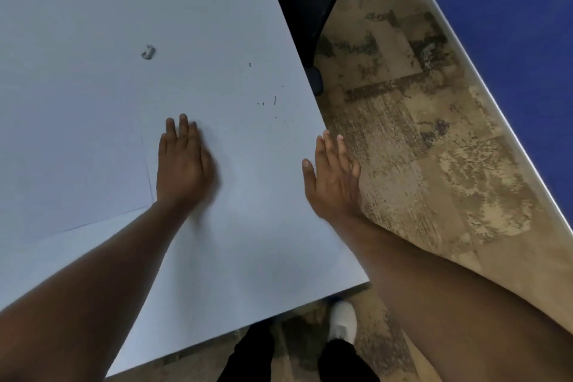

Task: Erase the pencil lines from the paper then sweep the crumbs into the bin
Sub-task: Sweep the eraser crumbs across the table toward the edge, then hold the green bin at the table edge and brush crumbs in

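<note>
— Crumbs (269, 102) are lying scattered on the tabletop (248, 242), just inside its right edge. Where is the left hand (183, 164) sitting?

— Nearer the person than the crumbs, lying flat with its fingers straight, gripping nothing. It is blurred. The paper (77, 164) is lying beside it, one corner just touching the wrist.

— And the right hand (333, 178)?

— It is hanging at the tabletop's right edge, fingers loose, its grip released, over bare floor (434, 149). The eraser (148, 52) is resting well beyond the crumbs.
</note>
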A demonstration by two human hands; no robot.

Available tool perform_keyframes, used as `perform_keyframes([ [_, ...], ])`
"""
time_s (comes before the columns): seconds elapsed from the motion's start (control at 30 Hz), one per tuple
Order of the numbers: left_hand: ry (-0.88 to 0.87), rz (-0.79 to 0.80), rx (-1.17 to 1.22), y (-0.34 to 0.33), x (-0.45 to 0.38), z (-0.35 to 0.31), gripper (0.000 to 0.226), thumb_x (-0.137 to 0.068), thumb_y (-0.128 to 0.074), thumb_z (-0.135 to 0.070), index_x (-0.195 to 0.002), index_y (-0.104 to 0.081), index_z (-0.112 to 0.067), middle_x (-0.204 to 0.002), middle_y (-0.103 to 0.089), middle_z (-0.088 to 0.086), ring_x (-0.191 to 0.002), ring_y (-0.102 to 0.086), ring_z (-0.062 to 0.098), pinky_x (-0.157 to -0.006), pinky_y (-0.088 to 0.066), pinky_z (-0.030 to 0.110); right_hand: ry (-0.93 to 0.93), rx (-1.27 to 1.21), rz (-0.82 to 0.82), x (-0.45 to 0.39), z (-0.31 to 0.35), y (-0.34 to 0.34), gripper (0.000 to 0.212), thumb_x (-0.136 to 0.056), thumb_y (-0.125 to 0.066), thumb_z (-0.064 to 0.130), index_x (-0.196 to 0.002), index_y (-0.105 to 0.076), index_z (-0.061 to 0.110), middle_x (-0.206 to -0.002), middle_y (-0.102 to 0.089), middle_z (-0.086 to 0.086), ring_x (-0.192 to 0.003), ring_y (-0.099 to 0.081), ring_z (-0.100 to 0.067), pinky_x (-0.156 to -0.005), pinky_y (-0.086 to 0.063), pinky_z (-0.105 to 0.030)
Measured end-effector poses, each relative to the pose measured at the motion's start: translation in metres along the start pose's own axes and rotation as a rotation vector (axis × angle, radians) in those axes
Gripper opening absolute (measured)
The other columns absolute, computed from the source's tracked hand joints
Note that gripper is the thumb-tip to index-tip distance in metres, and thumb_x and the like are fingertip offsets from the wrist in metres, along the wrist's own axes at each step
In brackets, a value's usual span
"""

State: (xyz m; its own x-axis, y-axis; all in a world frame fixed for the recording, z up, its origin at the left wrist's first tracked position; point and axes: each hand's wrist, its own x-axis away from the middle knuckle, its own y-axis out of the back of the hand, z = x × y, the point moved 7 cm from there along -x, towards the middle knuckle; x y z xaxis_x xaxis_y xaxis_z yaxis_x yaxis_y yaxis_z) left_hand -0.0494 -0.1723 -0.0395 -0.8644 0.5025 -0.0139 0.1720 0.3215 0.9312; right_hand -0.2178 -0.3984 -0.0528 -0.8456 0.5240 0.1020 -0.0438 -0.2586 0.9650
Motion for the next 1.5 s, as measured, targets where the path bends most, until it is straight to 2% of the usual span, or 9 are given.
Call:
perform_keyframes([
  [0.23,-0.103,-0.055,0.041,-0.017,0.077,-0.088,0.061,-0.103,-0.027,-0.025,-0.149,-0.039,0.014,-0.159,-0.032,0.031,-0.150,-0.024,0.050,-0.122,-0.023,0.059,0.032,-0.140,-0.028,0.005,0.001,0.010,0.060,-0.105,-0.021,0.046,-0.156,-0.022,0.014,-0.166,-0.013,-0.002,-0.153,-0.004,-0.023,-0.116,-0.017,-0.056],
  [0.37,-0.079,-0.042,0.084,-0.035,0.120,-0.146,0.065,-0.104,-0.021,-0.033,-0.159,-0.026,0.003,-0.169,-0.018,0.019,-0.158,-0.010,0.034,-0.128,-0.007,0.043,-0.031,-0.320,-0.059,0.017,-0.024,0.030,0.061,-0.105,-0.024,0.047,-0.158,-0.013,0.019,-0.166,-0.014,-0.001,-0.153,-0.003,-0.021,-0.116,-0.014,-0.057],
  [0.53,-0.010,-0.063,0.156,-0.052,0.154,-0.220,0.070,-0.103,-0.035,-0.028,-0.163,-0.008,-0.002,-0.171,-0.005,0.015,-0.159,0.000,0.029,-0.128,0.002,0.035,0.061,-0.361,-0.019,0.055,-0.083,0.070,0.061,-0.105,-0.023,0.048,-0.158,-0.011,0.022,-0.165,-0.014,-0.001,-0.153,0.000,-0.022,-0.116,-0.009,-0.058],
  [0.8,-0.267,0.014,0.296,-0.068,0.185,-0.348,0.070,-0.095,-0.045,-0.015,-0.161,-0.021,-0.003,-0.168,-0.022,0.017,-0.158,-0.012,0.030,-0.129,-0.012,0.046,0.053,-0.264,0.061,0.098,-0.182,0.068,0.059,-0.105,-0.023,0.048,-0.156,-0.020,0.020,-0.164,-0.019,-0.003,-0.152,-0.006,-0.025,-0.116,-0.016,-0.059],
  [0.97,-0.382,0.137,0.268,-0.143,0.202,-0.369,0.066,-0.097,-0.036,-0.023,-0.160,-0.029,-0.003,-0.168,-0.026,0.013,-0.158,-0.015,0.023,-0.130,-0.009,0.041,0.001,-0.155,0.125,0.106,-0.230,0.021,0.059,-0.103,-0.037,0.040,-0.156,-0.019,0.023,-0.165,-0.016,-0.002,-0.152,-0.006,-0.025,-0.115,-0.021,-0.054],
  [1.1,-0.223,0.199,0.269,-0.224,0.206,-0.338,0.063,-0.101,-0.038,-0.022,-0.160,-0.026,-0.005,-0.165,-0.033,0.012,-0.155,-0.026,0.024,-0.129,-0.010,0.036,-0.010,-0.108,0.126,0.102,-0.259,-0.045,0.059,-0.102,-0.039,0.039,-0.155,-0.023,0.020,-0.163,-0.023,-0.005,-0.149,-0.013,-0.029,-0.111,-0.025,-0.054],
  [1.2,0.002,0.238,0.292,-0.296,0.206,-0.289,0.063,-0.102,-0.048,-0.014,-0.162,-0.026,-0.012,-0.154,-0.047,0.016,-0.145,-0.038,0.031,-0.124,-0.028,0.042,-0.009,-0.050,0.155,0.099,-0.280,-0.107,0.065,-0.098,-0.047,0.037,-0.155,-0.024,0.016,-0.161,-0.025,-0.009,-0.147,-0.017,-0.031,-0.111,-0.027,-0.054],
  [1.33,0.250,0.290,0.205,-0.381,0.209,-0.226,0.068,-0.103,-0.050,-0.018,-0.164,-0.020,-0.021,-0.154,-0.046,0.017,-0.143,-0.039,0.034,-0.115,-0.036,0.039,-0.026,-0.019,0.172,0.095,-0.303,-0.184,0.069,-0.097,-0.049,0.039,-0.155,-0.021,0.015,-0.160,-0.025,-0.011,-0.145,-0.020,-0.034,-0.113,-0.028,-0.053],
  [1.5,0.690,0.318,0.199,-0.474,0.231,-0.161,0.065,-0.105,-0.049,-0.025,-0.163,-0.022,-0.013,-0.155,-0.042,0.026,-0.137,-0.044,0.045,-0.106,-0.041,0.048,-0.061,0.010,0.197,0.098,-0.332,-0.270,0.067,-0.098,-0.046,0.041,-0.154,-0.020,0.014,-0.161,-0.024,-0.012,-0.145,-0.021,-0.034,-0.113,-0.030,-0.053],
])
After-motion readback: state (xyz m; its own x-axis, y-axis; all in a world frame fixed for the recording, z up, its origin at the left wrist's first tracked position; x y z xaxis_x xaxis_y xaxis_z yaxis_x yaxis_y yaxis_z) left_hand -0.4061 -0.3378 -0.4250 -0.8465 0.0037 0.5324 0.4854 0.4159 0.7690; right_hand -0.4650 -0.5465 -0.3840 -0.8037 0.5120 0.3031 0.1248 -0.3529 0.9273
